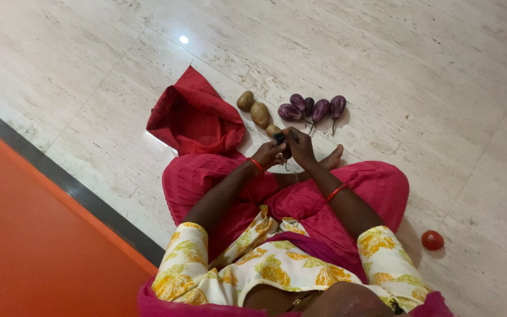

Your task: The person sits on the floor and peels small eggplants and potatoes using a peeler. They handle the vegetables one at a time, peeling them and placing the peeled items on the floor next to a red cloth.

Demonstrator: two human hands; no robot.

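A person sits on a pale marble floor (418, 70), seen from above, with both hands brought together just above the centre of the frame. The left hand (267, 154) is curled narrow around a small dark object (281, 141), and the right hand (301, 147) closes on the same object from the other side, its fingers bent over the top; the object is too small and too covered to tell what it is, though it looks dark like the aubergines nearby. Each wrist carries a thin red bangle. Just above the hands, toward the upper middle of the frame, three brown potatoes (259, 114) lie in a loose row, the lowest one almost touching the hands. To their right four small purple aubergines (314, 108) lie side by side, stems pointing down toward the person. A bare foot (331, 158) shows just to the right of the hands, resting on the floor. Red cloth (198, 120) spreads from the lap up toward the left of the potatoes, bunched into folds. Well apart, in the lower right of the frame, a single red tomato (432, 239) sits alone on the floor. An orange surface (36, 246) with a dark grey border fills the lower left corner.
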